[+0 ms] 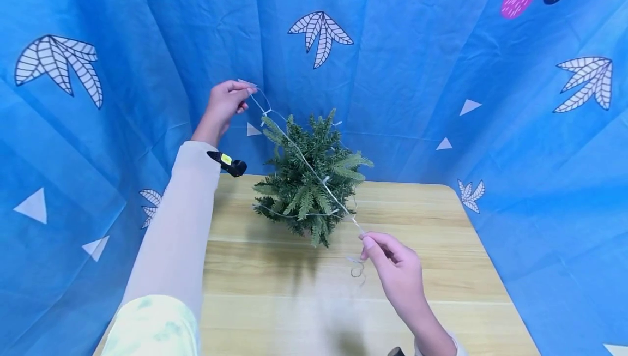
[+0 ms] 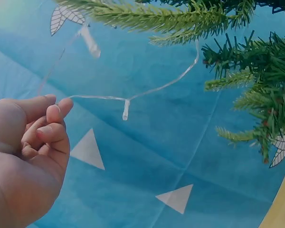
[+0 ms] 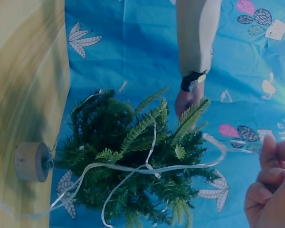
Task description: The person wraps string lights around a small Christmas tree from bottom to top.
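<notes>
A small artificial Christmas tree [image 1: 314, 176] stands on the table, with a clear-wired string of lights [image 1: 306, 161] around its branches. Behind and left of the treetop, my left hand [image 1: 225, 106] pinches the wire between thumb and fingertips; small bulbs [image 2: 126, 110] hang from the wire in the left wrist view. My right hand [image 1: 394, 269], in front and right of the tree, pinches another part of the wire. Between both hands the wire runs slantwise across the front of the tree. A loose curl of wire dangles below the right hand.
The tree's round wooden base [image 3: 32, 161] shows in the right wrist view. A light wood table [image 1: 407, 290] lies under everything. Blue patterned cloth [image 1: 392, 61] hangs close behind the table and along both sides. A black wrist camera [image 1: 230, 164] sits on the left sleeve.
</notes>
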`<state>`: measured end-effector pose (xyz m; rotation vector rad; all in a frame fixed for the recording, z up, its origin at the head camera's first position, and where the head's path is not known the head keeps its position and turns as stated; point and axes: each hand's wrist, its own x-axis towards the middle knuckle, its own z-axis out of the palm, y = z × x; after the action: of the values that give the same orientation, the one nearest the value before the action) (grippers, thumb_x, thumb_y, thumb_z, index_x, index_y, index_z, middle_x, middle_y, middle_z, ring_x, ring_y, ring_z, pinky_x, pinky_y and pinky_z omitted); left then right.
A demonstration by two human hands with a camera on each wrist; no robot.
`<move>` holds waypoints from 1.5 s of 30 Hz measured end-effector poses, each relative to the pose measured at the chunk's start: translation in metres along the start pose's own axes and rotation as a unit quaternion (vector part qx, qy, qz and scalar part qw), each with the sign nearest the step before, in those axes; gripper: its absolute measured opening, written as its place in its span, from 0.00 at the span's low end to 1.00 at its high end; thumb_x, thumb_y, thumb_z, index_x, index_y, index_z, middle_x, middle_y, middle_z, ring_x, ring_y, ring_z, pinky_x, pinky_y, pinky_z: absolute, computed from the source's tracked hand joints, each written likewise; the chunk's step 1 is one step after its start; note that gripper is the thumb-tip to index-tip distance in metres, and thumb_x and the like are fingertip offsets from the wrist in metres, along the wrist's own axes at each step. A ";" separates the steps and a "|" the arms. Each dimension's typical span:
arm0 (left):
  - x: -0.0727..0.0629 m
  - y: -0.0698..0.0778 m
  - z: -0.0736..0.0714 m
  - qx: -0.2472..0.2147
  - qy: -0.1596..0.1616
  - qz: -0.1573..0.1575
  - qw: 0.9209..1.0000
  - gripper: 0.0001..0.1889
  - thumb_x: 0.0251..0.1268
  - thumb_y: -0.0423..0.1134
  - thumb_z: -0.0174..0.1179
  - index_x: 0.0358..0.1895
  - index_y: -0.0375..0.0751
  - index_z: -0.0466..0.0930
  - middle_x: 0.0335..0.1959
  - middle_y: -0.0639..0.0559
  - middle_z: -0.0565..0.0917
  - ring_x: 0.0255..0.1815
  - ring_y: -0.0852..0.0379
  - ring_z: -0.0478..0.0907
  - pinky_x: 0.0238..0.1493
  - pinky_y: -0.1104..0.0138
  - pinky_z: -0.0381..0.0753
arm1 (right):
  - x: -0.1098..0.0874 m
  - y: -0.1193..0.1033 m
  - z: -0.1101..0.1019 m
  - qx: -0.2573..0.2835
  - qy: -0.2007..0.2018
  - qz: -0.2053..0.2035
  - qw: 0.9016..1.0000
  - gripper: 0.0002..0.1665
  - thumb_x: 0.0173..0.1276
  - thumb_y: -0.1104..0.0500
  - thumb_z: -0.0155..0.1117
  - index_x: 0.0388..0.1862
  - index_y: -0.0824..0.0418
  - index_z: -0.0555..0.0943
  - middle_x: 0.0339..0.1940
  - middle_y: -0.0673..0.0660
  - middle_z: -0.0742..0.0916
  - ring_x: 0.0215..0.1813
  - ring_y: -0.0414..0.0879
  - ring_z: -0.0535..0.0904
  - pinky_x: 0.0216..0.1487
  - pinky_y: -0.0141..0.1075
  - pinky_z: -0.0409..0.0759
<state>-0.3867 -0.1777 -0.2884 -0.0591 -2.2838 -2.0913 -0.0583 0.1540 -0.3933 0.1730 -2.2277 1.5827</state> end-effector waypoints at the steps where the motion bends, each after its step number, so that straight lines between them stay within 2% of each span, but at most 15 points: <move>1: -0.001 -0.001 -0.003 -0.018 -0.002 0.002 1.000 0.15 0.75 0.40 0.59 0.59 0.41 0.81 0.59 0.51 0.82 0.31 0.61 0.76 0.27 0.76 0.74 | 0.000 0.000 0.000 0.008 0.008 -0.011 1.000 0.07 0.74 0.63 0.63 0.43 0.57 0.87 0.26 0.47 0.86 0.24 0.39 0.72 0.23 0.35 0.68; 4: -0.004 -0.003 -0.010 -0.063 -0.004 0.008 0.998 0.14 0.73 0.39 0.61 0.58 0.39 0.80 0.58 0.49 0.84 0.28 0.62 0.75 0.25 0.76 0.72 | -0.001 0.001 0.001 0.035 0.033 -0.054 0.997 0.08 0.72 0.69 0.61 0.43 0.63 0.86 0.25 0.48 0.85 0.26 0.37 0.74 0.24 0.34 0.66; 8: -0.007 0.000 -0.014 -0.087 -0.003 0.019 0.996 0.14 0.72 0.39 0.62 0.56 0.39 0.81 0.58 0.50 0.85 0.27 0.62 0.74 0.23 0.76 0.72 | 0.001 0.002 0.004 0.068 0.056 -0.120 0.989 0.10 0.70 0.76 0.59 0.42 0.70 0.85 0.25 0.49 0.84 0.25 0.36 0.73 0.22 0.33 0.64; 11: -0.009 -0.001 -0.014 -0.093 -0.002 0.021 0.995 0.13 0.72 0.39 0.63 0.55 0.40 0.82 0.57 0.51 0.86 0.27 0.61 0.74 0.23 0.76 0.72 | 0.000 0.001 0.007 0.081 0.060 -0.138 0.985 0.10 0.69 0.78 0.58 0.40 0.71 0.84 0.25 0.50 0.84 0.28 0.35 0.78 0.25 0.29 0.68; 15: -0.011 -0.006 -0.017 -0.095 0.006 0.027 0.995 0.11 0.72 0.39 0.63 0.53 0.41 0.83 0.55 0.52 0.86 0.27 0.61 0.74 0.23 0.76 0.71 | -0.001 0.002 0.009 0.102 0.052 -0.147 0.982 0.11 0.68 0.80 0.57 0.40 0.71 0.84 0.25 0.51 0.84 0.33 0.36 0.82 0.37 0.25 0.78; 17: -0.014 -0.009 -0.019 -0.088 0.010 0.033 0.996 0.11 0.72 0.39 0.62 0.52 0.42 0.83 0.54 0.52 0.87 0.27 0.61 0.75 0.24 0.76 0.72 | -0.002 0.003 0.008 0.122 0.045 -0.163 0.978 0.13 0.66 0.81 0.56 0.40 0.71 0.84 0.25 0.51 0.84 0.32 0.36 0.82 0.41 0.24 0.79; 22: -0.026 -0.010 -0.023 -0.076 0.021 0.052 0.996 0.09 0.73 0.38 0.61 0.50 0.41 0.83 0.52 0.53 0.88 0.26 0.60 0.75 0.24 0.75 0.72 | -0.001 0.008 0.007 0.175 0.032 -0.208 0.962 0.15 0.63 0.86 0.53 0.41 0.77 0.83 0.26 0.54 0.84 0.33 0.39 0.81 0.42 0.24 0.81; 25: -0.034 -0.010 -0.024 -0.084 0.022 0.063 0.994 0.08 0.72 0.37 0.61 0.49 0.40 0.83 0.51 0.53 0.88 0.26 0.59 0.75 0.24 0.74 0.72 | -0.001 0.011 0.006 0.196 0.026 -0.226 0.954 0.14 0.62 0.87 0.52 0.40 0.80 0.81 0.27 0.55 0.84 0.33 0.40 0.81 0.41 0.25 0.80; 31: -0.047 -0.015 -0.026 -0.083 0.025 0.067 0.994 0.07 0.71 0.36 0.62 0.48 0.39 0.83 0.49 0.55 0.89 0.25 0.60 0.75 0.24 0.75 0.73 | -0.004 0.016 0.005 0.215 0.006 -0.252 0.944 0.17 0.61 0.87 0.52 0.41 0.77 0.82 0.26 0.57 0.83 0.32 0.42 0.80 0.33 0.27 0.77; 34: -0.053 -0.021 -0.028 -0.058 0.029 0.056 0.996 0.08 0.72 0.38 0.62 0.49 0.40 0.83 0.52 0.55 0.88 0.26 0.60 0.75 0.26 0.75 0.75 | -0.006 0.020 0.004 0.217 -0.001 -0.254 0.943 0.18 0.59 0.88 0.52 0.41 0.76 0.83 0.25 0.58 0.83 0.31 0.43 0.79 0.31 0.29 0.75; 39: -0.061 -0.035 -0.030 -0.020 0.031 0.042 0.998 0.10 0.73 0.37 0.60 0.51 0.38 0.83 0.56 0.51 0.87 0.27 0.63 0.76 0.30 0.75 0.77 | -0.011 0.025 0.001 0.204 -0.003 -0.237 0.950 0.21 0.58 0.88 0.52 0.41 0.74 0.84 0.25 0.57 0.84 0.31 0.42 0.79 0.33 0.29 0.76; 42: -0.063 -0.049 -0.032 -0.008 0.028 0.040 0.999 0.10 0.74 0.36 0.60 0.52 0.36 0.82 0.58 0.48 0.86 0.27 0.64 0.76 0.31 0.76 0.78 | -0.014 0.028 0.000 0.199 -0.004 -0.229 0.953 0.21 0.57 0.89 0.51 0.41 0.74 0.84 0.24 0.57 0.84 0.31 0.42 0.79 0.33 0.29 0.75; 45: -0.064 -0.068 -0.035 0.006 0.026 0.040 0.999 0.11 0.74 0.37 0.60 0.52 0.36 0.82 0.56 0.49 0.87 0.28 0.65 0.77 0.32 0.76 0.79 | -0.016 0.031 -0.001 0.203 -0.005 -0.227 0.952 0.20 0.57 0.89 0.51 0.41 0.76 0.83 0.25 0.57 0.84 0.31 0.42 0.80 0.33 0.29 0.76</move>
<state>-0.3265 -0.2188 -0.3565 -0.0936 -2.2257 -2.0153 -0.0536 0.1641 -0.4265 0.7510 -1.6716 1.7376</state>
